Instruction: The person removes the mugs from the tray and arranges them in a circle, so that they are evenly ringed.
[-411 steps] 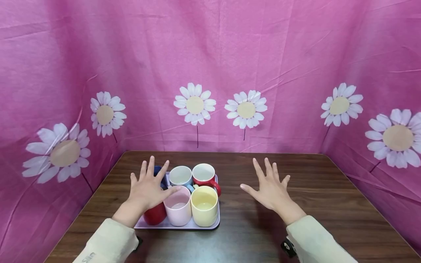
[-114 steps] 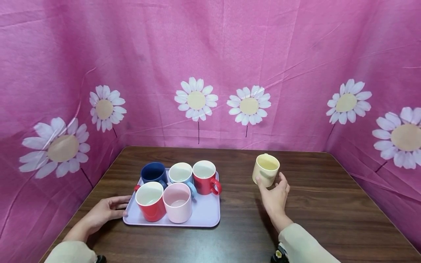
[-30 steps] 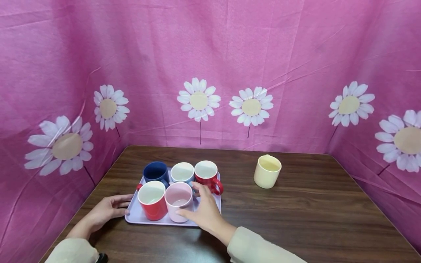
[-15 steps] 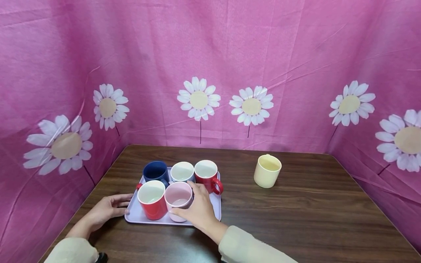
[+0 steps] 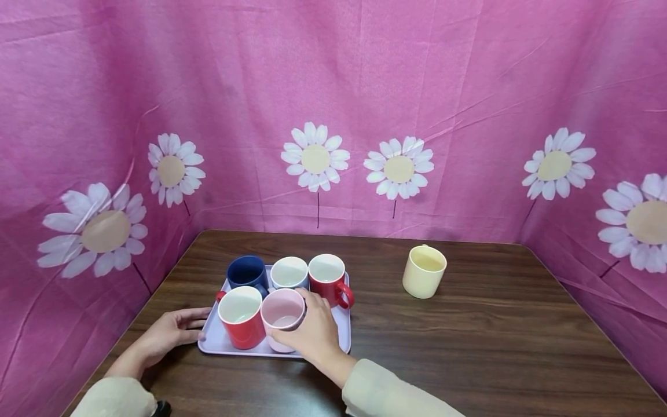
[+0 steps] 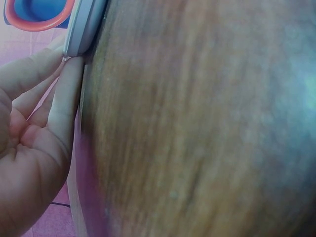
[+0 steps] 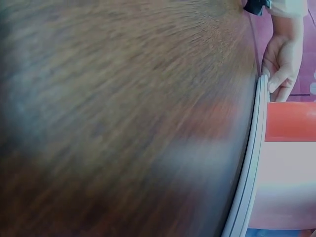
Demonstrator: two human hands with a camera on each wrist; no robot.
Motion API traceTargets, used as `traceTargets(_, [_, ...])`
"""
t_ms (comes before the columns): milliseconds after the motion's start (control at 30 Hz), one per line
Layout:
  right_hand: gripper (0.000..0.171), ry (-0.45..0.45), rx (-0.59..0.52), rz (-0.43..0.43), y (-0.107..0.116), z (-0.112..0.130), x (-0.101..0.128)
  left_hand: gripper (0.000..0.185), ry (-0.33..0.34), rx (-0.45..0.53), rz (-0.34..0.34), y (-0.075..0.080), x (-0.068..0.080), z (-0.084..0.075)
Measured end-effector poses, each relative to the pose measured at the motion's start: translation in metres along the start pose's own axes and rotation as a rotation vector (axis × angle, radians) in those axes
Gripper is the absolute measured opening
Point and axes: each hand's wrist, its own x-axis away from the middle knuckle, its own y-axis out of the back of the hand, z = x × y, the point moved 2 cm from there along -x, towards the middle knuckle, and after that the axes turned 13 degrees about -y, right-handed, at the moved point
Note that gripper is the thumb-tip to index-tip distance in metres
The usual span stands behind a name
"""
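In the head view my right hand [image 5: 315,327] grips the pink mug [image 5: 283,304] from its right side, thumb across the front and fingers behind. That mug stands upright on the pale purple tray [image 5: 344,324], beside a red mug with a white inside [image 5: 245,324]. My left hand [image 5: 167,336] is at the tray's left end, thumb tip and fingers touching its rim. In the left wrist view this hand [image 6: 39,128] meets the tray edge [image 6: 84,24] from outside with its fingers fairly straight. The right wrist view shows the pink mug [image 7: 286,192] low over the tray's front edge.
A navy mug [image 5: 245,269], a light blue mug with white inside [image 5: 288,272] and a second red mug [image 5: 325,275] line the tray's back. A yellow mug [image 5: 424,272] stands alone on the wooden table [image 5: 495,324]. A pink flowered curtain [image 5: 458,191] encloses the sides.
Earlier the yellow mug moved from the tray to the table at right and was let go. My right hand then came back left and closed round the pink mug; the left hand stays at the tray.
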Motion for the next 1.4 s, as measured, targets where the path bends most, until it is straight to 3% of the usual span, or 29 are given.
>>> traceTargets(533, [0.074,0.033,-0.040,-0.031,0.011,0.005,0.004,0.069,0.005,-0.011,-0.009,0.000,-0.002,0.000])
traceTargets(767, [0.074,0.067,-0.115,-0.026,0.023,0.007,0.004,0.069,0.013,-0.014,-0.008,0.001,-0.001,0.000])
traceTargets(967, [0.076,0.159,-0.178,-0.013,0.034,0.002,0.002,0.067,0.005,-0.014,0.001,0.000,0.001,-0.002])
traceTargets(1400, [0.081,0.376,-0.259,0.125,0.071,-0.021,-0.003,0.066,-0.045,0.035,0.013,-0.001,0.001,0.001])
